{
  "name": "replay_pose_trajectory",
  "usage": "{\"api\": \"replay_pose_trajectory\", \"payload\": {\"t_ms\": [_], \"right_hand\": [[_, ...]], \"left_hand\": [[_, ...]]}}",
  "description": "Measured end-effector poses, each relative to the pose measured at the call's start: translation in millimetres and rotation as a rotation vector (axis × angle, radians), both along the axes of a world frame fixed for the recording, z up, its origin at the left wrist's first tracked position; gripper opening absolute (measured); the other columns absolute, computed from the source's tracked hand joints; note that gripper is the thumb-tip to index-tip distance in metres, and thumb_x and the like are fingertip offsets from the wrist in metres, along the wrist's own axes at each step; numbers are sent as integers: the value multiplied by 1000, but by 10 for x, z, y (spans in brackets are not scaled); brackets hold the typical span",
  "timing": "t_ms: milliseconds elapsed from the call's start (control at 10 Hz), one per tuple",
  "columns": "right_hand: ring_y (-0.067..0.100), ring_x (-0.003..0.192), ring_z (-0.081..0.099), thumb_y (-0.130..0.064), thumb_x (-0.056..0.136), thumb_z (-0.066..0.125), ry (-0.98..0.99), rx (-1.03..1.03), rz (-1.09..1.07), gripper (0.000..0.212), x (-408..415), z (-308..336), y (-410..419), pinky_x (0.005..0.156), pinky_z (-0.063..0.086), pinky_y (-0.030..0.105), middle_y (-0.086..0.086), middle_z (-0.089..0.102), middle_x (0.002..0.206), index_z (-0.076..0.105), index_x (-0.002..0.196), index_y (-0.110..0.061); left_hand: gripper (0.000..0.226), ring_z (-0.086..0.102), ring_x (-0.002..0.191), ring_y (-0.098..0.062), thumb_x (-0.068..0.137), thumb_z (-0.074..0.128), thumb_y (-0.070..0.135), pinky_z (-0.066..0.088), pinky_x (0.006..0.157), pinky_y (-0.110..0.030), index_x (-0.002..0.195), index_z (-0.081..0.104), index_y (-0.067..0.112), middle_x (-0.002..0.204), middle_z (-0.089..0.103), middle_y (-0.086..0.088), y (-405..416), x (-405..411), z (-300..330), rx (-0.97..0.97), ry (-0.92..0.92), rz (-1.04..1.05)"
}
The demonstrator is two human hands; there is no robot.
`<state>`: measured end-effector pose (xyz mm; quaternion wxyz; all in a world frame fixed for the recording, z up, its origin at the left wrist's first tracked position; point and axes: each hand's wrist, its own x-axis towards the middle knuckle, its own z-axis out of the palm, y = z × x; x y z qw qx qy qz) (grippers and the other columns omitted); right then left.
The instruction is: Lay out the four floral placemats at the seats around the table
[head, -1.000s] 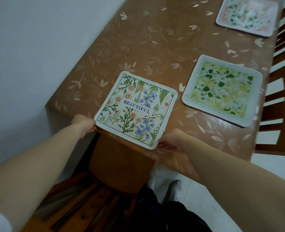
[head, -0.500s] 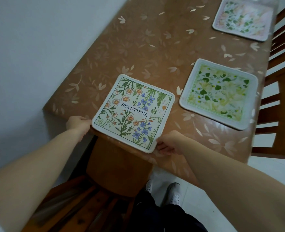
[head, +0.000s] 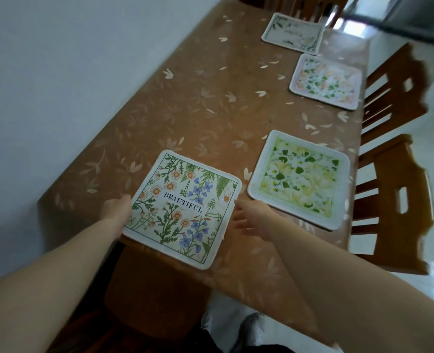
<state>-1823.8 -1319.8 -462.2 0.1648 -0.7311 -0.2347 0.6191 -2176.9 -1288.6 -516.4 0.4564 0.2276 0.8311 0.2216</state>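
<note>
Now that your right hand [head: 251,217] has let go of the corner it pinched a second ago, it hovers with fingers spread and loose just off the right edge of the near mat [head: 182,210], holding nothing. Your left hand [head: 116,210] has slid up from the near corner too, and lies flat against the mat's left edge, fingers straight, touching but not gripping. The mat has been pushed in from the near end of the table [head: 185,103] and lies flat, though its near edge seems to sit at or slightly over the table's end.

Outward from there, the green mat [head: 300,179] lies just beside it along the right edge, the pink mat [head: 325,82] further along the same edge, and the far mat [head: 292,33] near the far end. All four are down, so the task looks essentially done; at most a small straightening is left.

For writing, the near mat reads "BEAUTIFUL" in dark capitals across its middle. The far mat carries a line of script too blurred to read. No brand shows.
</note>
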Motion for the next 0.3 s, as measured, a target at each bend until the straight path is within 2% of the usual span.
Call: {"api": "replay_pose_trajectory", "payload": {"t_ms": [100,300], "right_hand": [[26,74,67,-43,97,61,19,21,-38,39,242,105,47,65,54,34,14,72,107,66,113,-8],[25,77,69,-43,100,55,55,43,-67,43,861,136,298,64,55,33,10,71,109,62,127,-10]], "left_hand": [[39,59,45,-20,85,50,45,46,45,-26,82,67,10,51,65,-1,95,292,131,1,-10,24],[45,58,78,-23,98,48,46,49,62,-34,105,64,6,93,64,-10,322,1174,200,98,-139,82]]}}
